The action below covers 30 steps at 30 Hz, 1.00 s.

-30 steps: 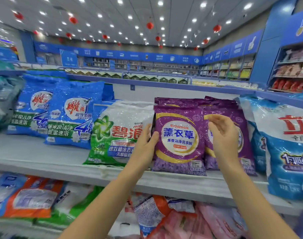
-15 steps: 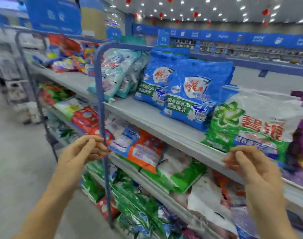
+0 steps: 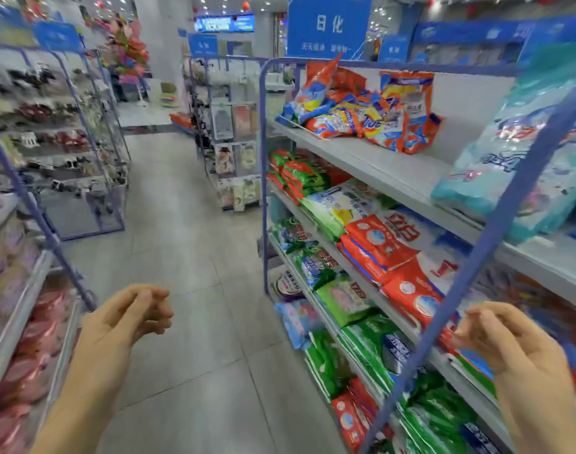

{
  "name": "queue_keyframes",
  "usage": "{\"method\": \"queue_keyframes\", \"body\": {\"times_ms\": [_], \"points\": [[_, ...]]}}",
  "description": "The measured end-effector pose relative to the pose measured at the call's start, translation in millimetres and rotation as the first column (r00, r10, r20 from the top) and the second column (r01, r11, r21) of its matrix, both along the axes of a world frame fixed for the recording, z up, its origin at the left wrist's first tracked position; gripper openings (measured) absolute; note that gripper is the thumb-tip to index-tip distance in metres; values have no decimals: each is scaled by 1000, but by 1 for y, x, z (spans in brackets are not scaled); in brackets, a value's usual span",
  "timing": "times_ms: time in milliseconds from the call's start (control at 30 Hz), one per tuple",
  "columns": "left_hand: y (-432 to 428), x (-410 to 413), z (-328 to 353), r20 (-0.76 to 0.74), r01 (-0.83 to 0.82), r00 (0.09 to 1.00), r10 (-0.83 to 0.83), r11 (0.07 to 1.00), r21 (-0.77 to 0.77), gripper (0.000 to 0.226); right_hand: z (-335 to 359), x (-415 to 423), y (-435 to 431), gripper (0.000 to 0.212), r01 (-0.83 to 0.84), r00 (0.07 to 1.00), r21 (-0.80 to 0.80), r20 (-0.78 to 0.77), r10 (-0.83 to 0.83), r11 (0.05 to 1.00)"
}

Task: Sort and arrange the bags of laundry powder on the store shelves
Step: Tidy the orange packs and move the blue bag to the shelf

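Orange-and-blue bags of laundry powder [image 3: 371, 116] lie in a loose heap at the far end of the top shelf [image 3: 394, 168] on the right. One shows the letters "ide"; the rest of its print is blurred. Nearer on the same shelf a large teal bag [image 3: 522, 165] leans back, its blue and red characters too smeared to read and its right side cut off by the frame edge. On the shelf below, green bags [image 3: 306, 175] sit at the far end, then a white-and-green bag [image 3: 339, 208], then red-and-white bags [image 3: 378, 247] with a big red character on white. The lower tiers hold more green bags [image 3: 371, 352], packed tight and partly hidden behind a slanting blue post [image 3: 496, 231] of the rack.

Neither hand touches any bag. The left hand [image 3: 126, 319] hangs over the aisle floor [image 3: 188, 257], fingers loosely curled toward the thumb and holding nothing. The right hand [image 3: 506, 339] is raised just in front of the lower tiers beside the post, fingers likewise slack and empty.

Overhead a blue sign [image 3: 328, 24] reads "日化", with smaller white writing under it that cannot be made out. Across the aisle a rack on the left [image 3: 24, 290] holds pink and red packs, heavily blurred.
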<state>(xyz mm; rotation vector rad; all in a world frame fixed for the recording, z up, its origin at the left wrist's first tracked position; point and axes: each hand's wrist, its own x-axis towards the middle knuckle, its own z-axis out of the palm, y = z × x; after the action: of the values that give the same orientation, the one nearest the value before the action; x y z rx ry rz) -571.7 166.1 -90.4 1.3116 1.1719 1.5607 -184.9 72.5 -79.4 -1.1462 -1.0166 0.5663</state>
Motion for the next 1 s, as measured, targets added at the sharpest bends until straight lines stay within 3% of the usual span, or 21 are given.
{"method": "queue_keyframes", "body": {"times_ms": [133,400,533,667,800,1000], "points": [[48,-30,-8,17,-63,998,64,998,-10,25,-10,-25,76,39,-52,999,-29,5,52,998],[177,-33,-32,50,-144,988,148,988,-60,30,-24,-29,229,22,-83,996,-28,-47,82,996],[267,-21,-21,36,-190,981,192,979,-70,31,-13,-16,317,25,-76,994,37,-73,79,996],[352,-8,2,42,-163,986,164,986,-36,41,16,2,393,22,-69,995,97,-58,75,993],[426,10,9,45,-109,993,109,994,2,32,38,16,443,21,-70,997,134,-13,72,989],[535,52,14,88,78,993,-84,995,69,46,52,40,485,29,128,990,161,32,-135,979]]}}
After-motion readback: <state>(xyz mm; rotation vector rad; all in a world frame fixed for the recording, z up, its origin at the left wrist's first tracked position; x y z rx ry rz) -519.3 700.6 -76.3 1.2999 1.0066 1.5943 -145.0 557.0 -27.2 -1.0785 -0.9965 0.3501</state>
